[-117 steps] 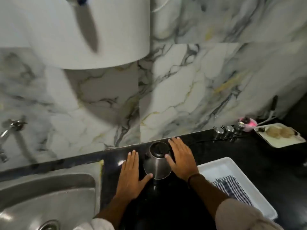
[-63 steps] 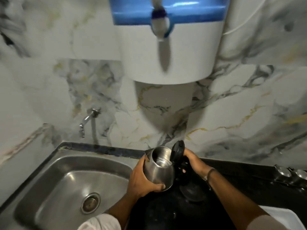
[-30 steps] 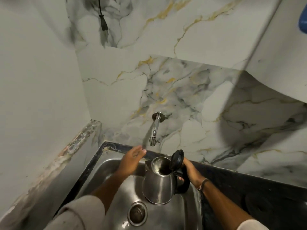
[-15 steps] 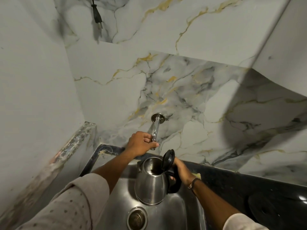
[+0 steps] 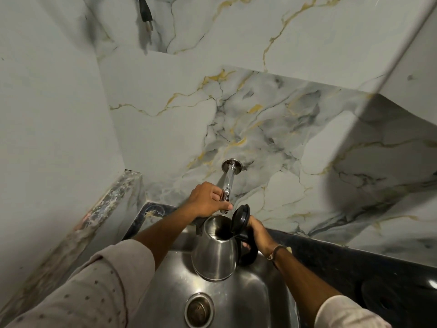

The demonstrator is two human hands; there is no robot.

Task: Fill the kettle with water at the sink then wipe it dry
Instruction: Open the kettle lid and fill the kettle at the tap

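A steel kettle [image 5: 214, 253] with its black lid [image 5: 240, 217] flipped up hangs over the steel sink [image 5: 248, 301], its mouth just below the tap's outlet. My right hand [image 5: 256, 234] is closed around the kettle's black handle. A chrome tap [image 5: 228, 183] juts from the marble wall. My left hand [image 5: 205, 200] is closed on the tap's lower end, above and left of the kettle's opening. No water stream is visible.
The sink drain [image 5: 199, 310] lies below the kettle. A black countertop [image 5: 369, 268] runs to the right, with the kettle's round base [image 5: 387, 301] on it. A white appliance [image 5: 409, 55] overhangs at upper right. A plug [image 5: 145, 13] dangles at top left. Side wall close on the left.
The kettle came off its base on the counter and moved left over the sink. My left hand let go of the kettle's body, rose and closed on the tap.
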